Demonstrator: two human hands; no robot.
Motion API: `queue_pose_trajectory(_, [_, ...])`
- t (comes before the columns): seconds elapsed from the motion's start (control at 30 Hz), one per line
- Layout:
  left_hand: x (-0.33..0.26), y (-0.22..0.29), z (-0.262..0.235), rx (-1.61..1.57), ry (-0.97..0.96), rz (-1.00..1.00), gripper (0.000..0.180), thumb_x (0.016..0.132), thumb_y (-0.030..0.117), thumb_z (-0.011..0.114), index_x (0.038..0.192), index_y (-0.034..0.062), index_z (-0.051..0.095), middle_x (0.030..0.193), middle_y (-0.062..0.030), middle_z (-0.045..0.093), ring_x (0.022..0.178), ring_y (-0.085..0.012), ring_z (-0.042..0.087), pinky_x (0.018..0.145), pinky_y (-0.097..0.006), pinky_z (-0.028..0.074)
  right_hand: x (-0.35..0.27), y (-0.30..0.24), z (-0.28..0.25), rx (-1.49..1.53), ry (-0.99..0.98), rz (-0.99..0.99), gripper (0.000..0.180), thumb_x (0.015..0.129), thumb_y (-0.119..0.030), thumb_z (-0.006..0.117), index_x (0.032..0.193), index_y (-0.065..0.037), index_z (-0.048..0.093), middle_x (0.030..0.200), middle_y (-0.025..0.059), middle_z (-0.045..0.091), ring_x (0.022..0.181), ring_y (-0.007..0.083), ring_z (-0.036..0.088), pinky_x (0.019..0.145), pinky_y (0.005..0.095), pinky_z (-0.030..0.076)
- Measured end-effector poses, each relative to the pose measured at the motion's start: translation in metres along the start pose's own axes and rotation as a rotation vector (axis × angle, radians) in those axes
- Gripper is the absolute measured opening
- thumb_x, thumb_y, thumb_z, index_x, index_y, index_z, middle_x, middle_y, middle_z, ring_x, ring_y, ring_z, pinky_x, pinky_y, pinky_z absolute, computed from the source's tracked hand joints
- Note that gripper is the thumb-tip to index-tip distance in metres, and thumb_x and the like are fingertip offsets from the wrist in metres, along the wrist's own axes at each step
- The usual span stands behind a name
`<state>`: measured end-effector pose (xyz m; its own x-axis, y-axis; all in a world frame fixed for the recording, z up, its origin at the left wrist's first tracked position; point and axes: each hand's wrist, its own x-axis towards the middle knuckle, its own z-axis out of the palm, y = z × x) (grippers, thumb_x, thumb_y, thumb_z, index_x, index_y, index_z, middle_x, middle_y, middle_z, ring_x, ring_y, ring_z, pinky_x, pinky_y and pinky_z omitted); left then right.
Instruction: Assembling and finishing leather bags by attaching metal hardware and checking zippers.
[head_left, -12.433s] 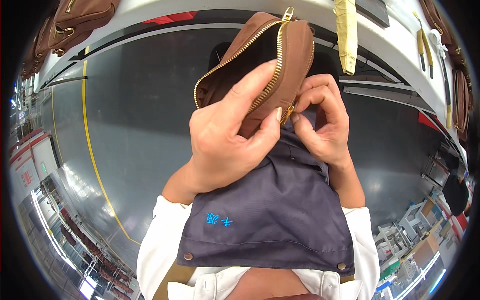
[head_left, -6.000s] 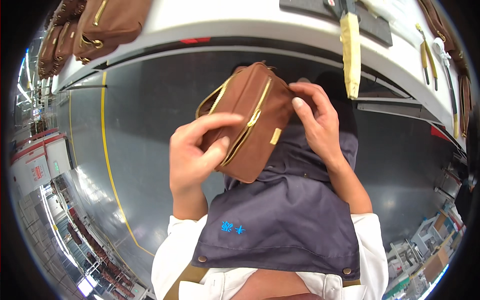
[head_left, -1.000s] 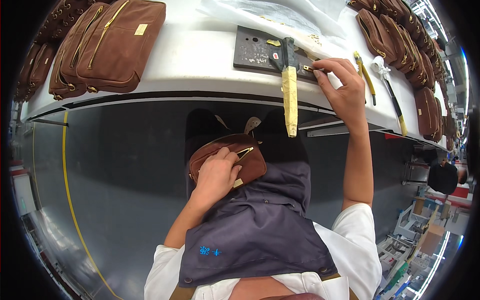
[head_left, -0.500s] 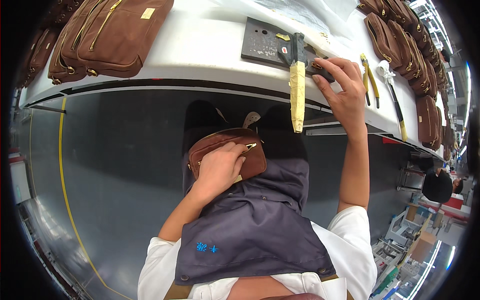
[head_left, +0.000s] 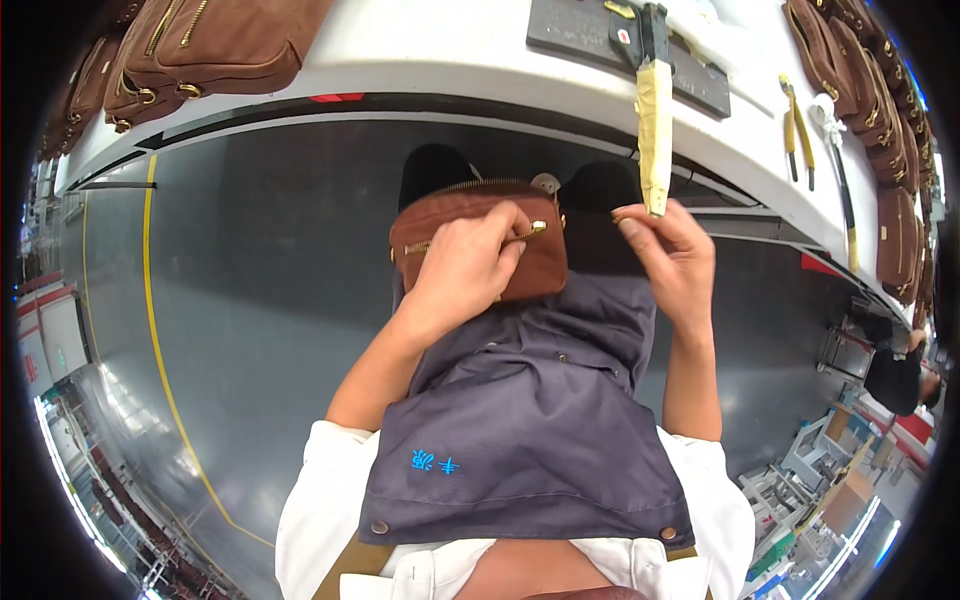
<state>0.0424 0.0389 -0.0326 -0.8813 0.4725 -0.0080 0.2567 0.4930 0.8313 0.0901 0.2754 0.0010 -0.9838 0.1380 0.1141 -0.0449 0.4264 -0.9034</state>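
Note:
On my lap rests a small brown zippered bag (head_left: 530,275), its gold front zipper partly visible with the metal pull (head_left: 539,227) at the right end. My left hand (head_left: 470,262) lies over its front, fingers curled and closed on it by the zipper. To the right of the bag, below the table edge, my right hand (head_left: 677,255) pinches a small brownish piece (head_left: 625,214) between thumb and fingers; its kind cannot be made out. Just above that hand is the yellow tape-wrapped handle of a hammer (head_left: 654,120), jutting over the table's edge.
The hammer's black head lies on a dark metal plate (head_left: 570,30) on the white table (head_left: 400,65). Yellow-handled pliers (head_left: 795,130) and a black rod with a white-wrapped end (head_left: 838,150) lie to the right. Brown bags (head_left: 230,50) stand at far left, several more (head_left: 870,110) at right.
My right hand has come off the table by the plate and moved down toward the lap with the small piece. My left hand stays on the bag. The view has shifted.

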Motion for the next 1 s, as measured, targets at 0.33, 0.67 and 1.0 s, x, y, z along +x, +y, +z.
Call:
queue_pose_trajectory(0.33, [0.003, 0.023, 0.001, 0.038, 0.156, 0.165, 0.018, 0.082, 0.010, 0.079, 0.083, 0.0029, 0.063, 0.077, -0.0061, 0.070, 0.064, -0.0203, 0.066, 0.058, -0.031, 0.049, -0.006, -0.013, 0.042, 0.068, -0.022, 0.014, 0.014, 0.084, -0.001, 0.073, 0.098, -0.003, 0.075, 0.084, 0.0071, 0.069, 0.075, 0.0165, 0.066, 0.068, 0.0270, 0.053])
queue_pose_trajectory(0.67, [-0.001, 0.026, 0.006, 0.045, 0.307, 0.262, 0.023, 0.082, 0.010, 0.078, 0.097, 0.0077, 0.060, 0.081, -0.0055, 0.071, 0.068, -0.0232, 0.070, 0.057, -0.033, 0.052, 0.002, -0.017, 0.042, 0.064, -0.040, 0.043, 0.013, 0.084, -0.004, 0.073, 0.096, -0.002, 0.074, 0.082, 0.0080, 0.069, 0.072, 0.0169, 0.068, 0.067, 0.0285, 0.053])
queue_pose_trajectory(1.0, [0.009, 0.024, 0.004, 0.101, 0.308, 0.330, 0.023, 0.081, 0.012, 0.078, 0.101, 0.0097, 0.066, 0.080, -0.0062, 0.071, 0.071, -0.0238, 0.071, 0.058, -0.034, 0.053, 0.009, -0.012, 0.037, 0.147, -0.182, -0.024, 0.011, 0.086, -0.005, 0.072, 0.095, 0.000, 0.070, 0.084, 0.0084, 0.067, 0.074, 0.0159, 0.066, 0.068, 0.0277, 0.052])
